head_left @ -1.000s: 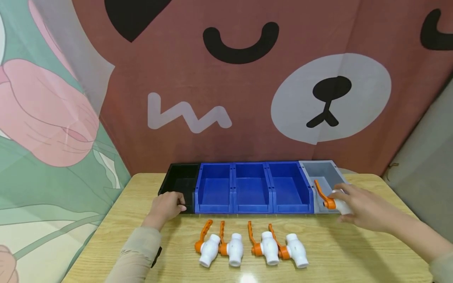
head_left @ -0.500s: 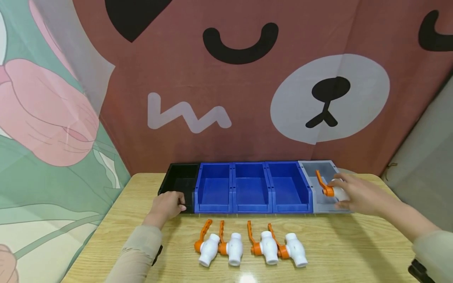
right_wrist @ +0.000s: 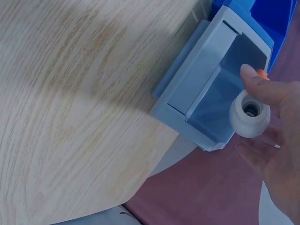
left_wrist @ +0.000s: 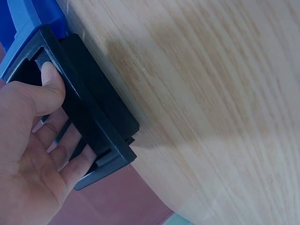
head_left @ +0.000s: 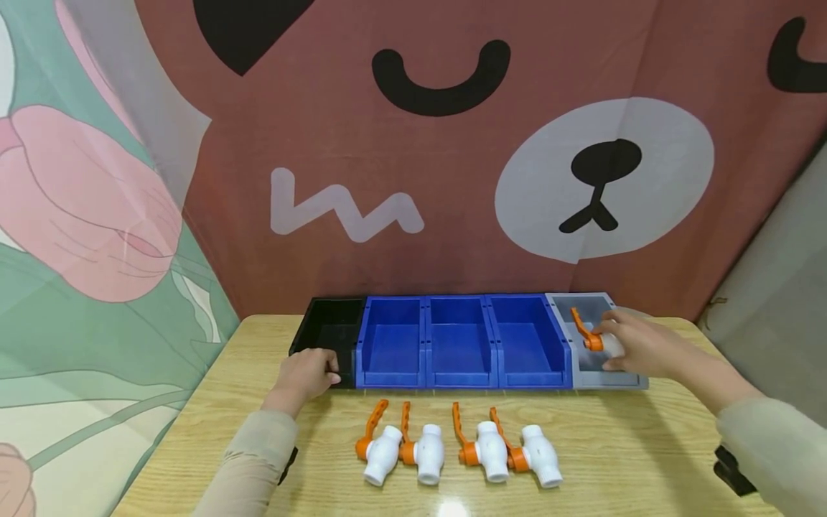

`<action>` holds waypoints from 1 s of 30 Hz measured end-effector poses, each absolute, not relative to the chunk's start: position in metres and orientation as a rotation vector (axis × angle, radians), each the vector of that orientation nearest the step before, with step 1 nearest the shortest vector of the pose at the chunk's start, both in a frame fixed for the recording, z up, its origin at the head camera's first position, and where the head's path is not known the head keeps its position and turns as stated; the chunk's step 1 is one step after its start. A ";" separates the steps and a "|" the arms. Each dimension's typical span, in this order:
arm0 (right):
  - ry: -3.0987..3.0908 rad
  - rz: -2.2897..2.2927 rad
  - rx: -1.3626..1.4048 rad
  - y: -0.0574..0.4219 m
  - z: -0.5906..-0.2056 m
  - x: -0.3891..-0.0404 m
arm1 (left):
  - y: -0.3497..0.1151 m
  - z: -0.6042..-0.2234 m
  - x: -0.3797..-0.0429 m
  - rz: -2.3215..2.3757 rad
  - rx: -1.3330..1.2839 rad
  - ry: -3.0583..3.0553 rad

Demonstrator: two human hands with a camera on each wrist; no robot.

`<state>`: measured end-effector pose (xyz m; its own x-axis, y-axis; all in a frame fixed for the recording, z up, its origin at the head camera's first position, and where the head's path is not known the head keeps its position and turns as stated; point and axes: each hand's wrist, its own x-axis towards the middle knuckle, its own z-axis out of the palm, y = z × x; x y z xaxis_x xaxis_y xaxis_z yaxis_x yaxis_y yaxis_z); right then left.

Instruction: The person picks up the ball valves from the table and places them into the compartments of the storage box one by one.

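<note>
My right hand (head_left: 636, 345) grips a white ball valve (head_left: 612, 346) with an orange lever handle, over the grey bin (head_left: 610, 379) at the right end of a row. In the right wrist view, the valve's round open end (right_wrist: 251, 112) faces the camera, between thumb and fingers. My left hand (head_left: 306, 373) rests at the front of the black bin (head_left: 339, 305) at the left end. The left wrist view has its thumb (left_wrist: 52, 86) at the front lip and the other fingers loosely bent at the bin's opening, their tips partly hidden.
Three blue bins (head_left: 390, 380) stand between the black and grey ones along the back of the wooden table (head_left: 614, 459). Several more white ball valves (head_left: 429, 456) with orange levers lie in a row in front. A printed cloth (head_left: 452, 251) hangs behind.
My right hand has carried the ball valve away from me, from the grey bin's front edge to farther over its inside. The left hand and the valves on the table have stayed put.
</note>
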<state>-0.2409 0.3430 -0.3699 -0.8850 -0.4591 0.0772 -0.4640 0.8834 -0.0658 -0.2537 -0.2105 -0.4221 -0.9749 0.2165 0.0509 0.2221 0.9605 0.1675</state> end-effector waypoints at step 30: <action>-3.152 0.089 0.718 0.329 -0.400 -0.280 | -0.206 -0.414 -0.248 -0.246 -0.362 -3.083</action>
<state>-0.2798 0.3291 -0.4004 -0.8973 -0.4346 -0.0780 -0.4295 0.9000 -0.0739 -0.2480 -0.2059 -0.4141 -0.9726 0.2278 0.0456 0.2321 0.9606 0.1529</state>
